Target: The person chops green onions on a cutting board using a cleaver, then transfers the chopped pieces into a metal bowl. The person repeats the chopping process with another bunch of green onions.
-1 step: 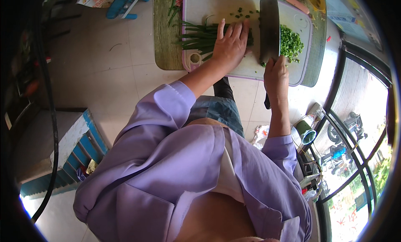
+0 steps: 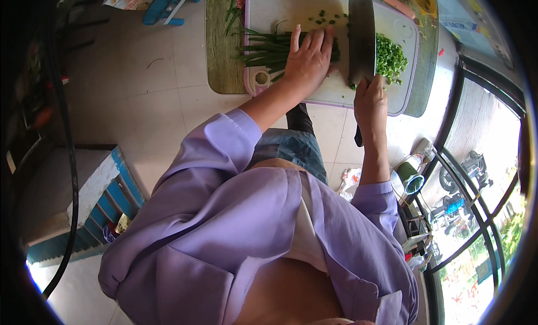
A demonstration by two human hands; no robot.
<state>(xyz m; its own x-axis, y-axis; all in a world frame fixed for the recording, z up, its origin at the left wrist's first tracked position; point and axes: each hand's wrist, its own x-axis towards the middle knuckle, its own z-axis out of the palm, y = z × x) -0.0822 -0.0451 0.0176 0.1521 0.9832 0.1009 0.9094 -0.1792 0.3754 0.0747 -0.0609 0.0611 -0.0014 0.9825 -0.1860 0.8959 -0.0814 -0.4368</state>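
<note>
Chopping seems in hand: the left hand (image 2: 309, 57) lies unclenched over green stalks (image 2: 263, 54), toward the left edge of the bench (image 2: 222, 64); the right hand (image 2: 371, 107) grasps the cleaver (image 2: 361, 42). A next cut calls for fingers clear of it.

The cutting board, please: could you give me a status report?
Left hand on green stalks; right hand gripping cleaver. Chopped greens heaped right of cleaver. Left hand apart from blade.

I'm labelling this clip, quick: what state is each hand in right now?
Left hand: open, laid over the green stalks.
Right hand: closed, holding the knife.
</note>
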